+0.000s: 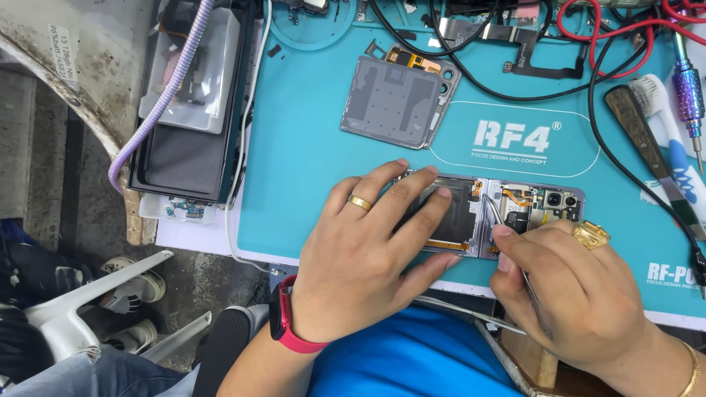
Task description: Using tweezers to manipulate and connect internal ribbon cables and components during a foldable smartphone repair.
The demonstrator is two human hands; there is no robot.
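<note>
Metal tweezers [507, 246], pinched in the right hand [570, 294], pointed up-left into the opened folding phone [489, 213], which lay lengthwise left-to-right under the left hand [360, 272], its fingers [423, 209] spread flat.

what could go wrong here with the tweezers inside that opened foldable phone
1. The tweezers in the right hand have their tips right among the orange flex cables and board parts; a slip might tear a cable or scratch a part.
2. The left hand presses its fingers on the exposed half of the opened phone; pressing hard could stress it.
</note>
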